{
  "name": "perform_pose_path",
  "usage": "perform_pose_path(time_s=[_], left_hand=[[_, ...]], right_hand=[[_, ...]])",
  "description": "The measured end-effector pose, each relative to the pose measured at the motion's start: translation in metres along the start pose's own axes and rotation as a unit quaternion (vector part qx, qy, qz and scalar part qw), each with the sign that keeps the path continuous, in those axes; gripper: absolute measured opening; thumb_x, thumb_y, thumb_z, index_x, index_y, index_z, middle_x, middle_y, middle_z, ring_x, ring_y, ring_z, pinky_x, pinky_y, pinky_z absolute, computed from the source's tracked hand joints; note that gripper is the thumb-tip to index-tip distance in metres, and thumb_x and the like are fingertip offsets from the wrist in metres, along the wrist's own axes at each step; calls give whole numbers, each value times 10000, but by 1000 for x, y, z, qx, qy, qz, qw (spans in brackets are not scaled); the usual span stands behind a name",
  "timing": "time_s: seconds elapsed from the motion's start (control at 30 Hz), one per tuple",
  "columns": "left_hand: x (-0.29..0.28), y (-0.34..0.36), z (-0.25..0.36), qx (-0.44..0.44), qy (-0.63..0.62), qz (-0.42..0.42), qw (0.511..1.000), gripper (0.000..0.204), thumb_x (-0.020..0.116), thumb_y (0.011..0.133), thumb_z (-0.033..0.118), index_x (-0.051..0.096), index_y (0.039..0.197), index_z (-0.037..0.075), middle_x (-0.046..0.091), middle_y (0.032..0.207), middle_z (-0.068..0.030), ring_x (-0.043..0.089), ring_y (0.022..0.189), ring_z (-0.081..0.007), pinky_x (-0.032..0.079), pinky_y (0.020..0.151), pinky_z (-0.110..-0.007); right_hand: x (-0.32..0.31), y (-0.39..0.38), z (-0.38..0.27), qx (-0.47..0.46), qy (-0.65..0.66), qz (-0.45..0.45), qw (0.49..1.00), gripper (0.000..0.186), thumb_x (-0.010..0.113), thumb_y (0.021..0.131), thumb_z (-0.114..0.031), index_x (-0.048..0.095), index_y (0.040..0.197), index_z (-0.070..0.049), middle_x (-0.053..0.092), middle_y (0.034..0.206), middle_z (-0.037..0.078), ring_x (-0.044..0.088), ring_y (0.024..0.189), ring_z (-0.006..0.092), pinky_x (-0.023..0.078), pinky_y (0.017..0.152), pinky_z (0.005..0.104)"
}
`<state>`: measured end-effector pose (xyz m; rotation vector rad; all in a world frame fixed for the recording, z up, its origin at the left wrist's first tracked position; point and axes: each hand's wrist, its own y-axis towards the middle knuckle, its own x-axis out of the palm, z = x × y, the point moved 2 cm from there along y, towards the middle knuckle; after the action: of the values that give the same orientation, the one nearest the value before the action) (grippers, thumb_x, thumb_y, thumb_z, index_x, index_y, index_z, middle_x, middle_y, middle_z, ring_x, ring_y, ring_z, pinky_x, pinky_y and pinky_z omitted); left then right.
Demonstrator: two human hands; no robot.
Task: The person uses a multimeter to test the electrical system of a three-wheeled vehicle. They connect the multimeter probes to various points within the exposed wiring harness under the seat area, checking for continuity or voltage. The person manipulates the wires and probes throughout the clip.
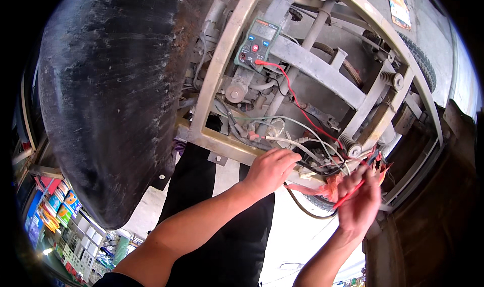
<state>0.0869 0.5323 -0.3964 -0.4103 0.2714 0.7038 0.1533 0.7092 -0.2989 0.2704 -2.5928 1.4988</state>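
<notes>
A grey-green multimeter [258, 41] with a lit screen lies on the metal frame, a red test lead [294, 93] running from it down to the right. My right hand [359, 199] is at the wire bundle on the frame's near right corner, its fingers closed on a red test probe [348, 196] that slants across the palm. My left hand [269, 172] lies over the near frame bar, fingers curled together. A thin dark piece shows by its fingertips; what it grips is hidden. Pale wires [297, 145] and torn red plastic [327, 187] lie between the hands.
A large worn black seat [113, 95] is tilted up on the left. The tan metal frame [214, 75] surrounds bars, hoses and coil springs [351, 147]. A tyre [419, 60] stands at the far right, brown panels [428, 211] at near right. Coloured packages [58, 206] sit at lower left.
</notes>
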Motion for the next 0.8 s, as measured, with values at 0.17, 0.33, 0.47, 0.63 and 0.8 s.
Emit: perform_pose_path(time_s=[0.17,0.33,0.47,0.63,0.8], left_hand=[[5,4,-4,-1,-5,7,1000,230,694,783,7,667,1006,52,684,971,-126,660,919,-312,536,797,-389],[5,4,-5,-22,-5,-44,999,240,684,790,32,675,1027,69,690,1000,-122,649,940,-317,518,828,-404],[8,8,-8,2,-4,-40,999,241,703,807,20,676,1041,75,691,991,-130,678,858,-286,529,768,-365],[6,12,-4,-66,-29,-59,996,250,676,807,-15,676,1053,30,695,961,-115,666,808,-212,526,733,-305],[-2,15,-2,-9,39,-59,997,217,686,791,-10,677,1006,23,695,981,-125,689,804,-216,548,725,-308]], right_hand=[[7,-7,3,0,-292,-169,942,332,527,935,-56,549,1258,21,605,722,84,561,588,175,560,657,345],[43,-46,54,-42,-550,-278,786,345,583,949,-213,553,1238,-26,617,792,241,616,740,416,499,653,422],[60,-73,68,-26,-518,-327,790,264,519,975,-220,447,1131,-20,582,696,244,594,688,464,452,580,525],[58,-89,51,-14,-382,-349,855,183,551,967,-170,493,1066,-28,562,703,170,594,619,341,446,549,401],[-2,-82,-18,-48,-323,-235,916,70,688,867,-41,628,839,-20,548,706,8,474,571,76,337,507,245]])
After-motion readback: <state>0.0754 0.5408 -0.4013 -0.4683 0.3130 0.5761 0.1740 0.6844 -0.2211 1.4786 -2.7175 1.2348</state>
